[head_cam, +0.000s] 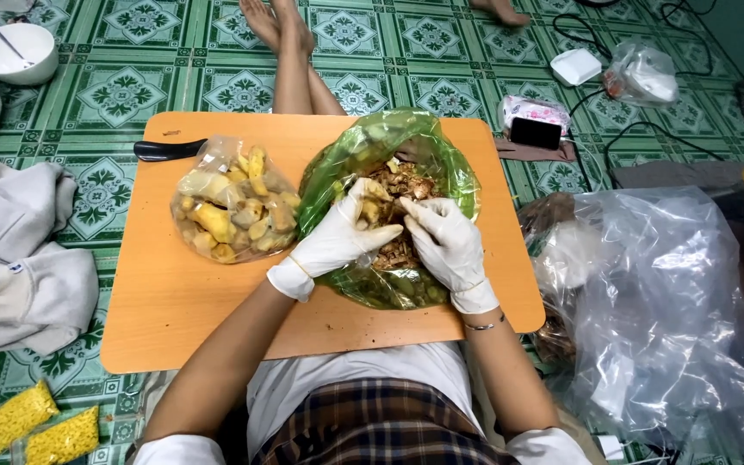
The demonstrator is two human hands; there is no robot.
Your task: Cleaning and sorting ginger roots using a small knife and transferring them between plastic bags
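1. Left hand (337,237), white glove, reaches into green plastic bag (389,172); fingers curled narrow around a yellowish piece (370,209) at the bag mouth
2. Right hand (445,241), also gloved, sits just beside the left over the same bag; fingers bent and pinching at the brown scraps (402,185) inside, exact grip cannot be told
3. Green bag lies open on the right half of orange low table (157,301), brown and greenish bits filling it, its near edge under both wrists
4. Clear bag of yellow pieces (230,207) lies on the table left of the green bag, touching or nearly touching it
5. Black knife handle (165,149) at the table's far left edge, partly under the clear bag
6. Large clear plastic sack (656,310) on the floor crowds the table's right side, close to the right elbow
7. Grey cloth (19,258) heaped on the green patterned floor, left of the table
8. Two white bowls (15,52) far left, one with a spoon
9. Two small packets of yellow grains (36,426) near the left knee
10. Phone (536,131) on a pink pouch beyond the table's right corner; cables, a white box and a small bag behind
11. Another person's bare legs (290,52) stretch toward the table's far side
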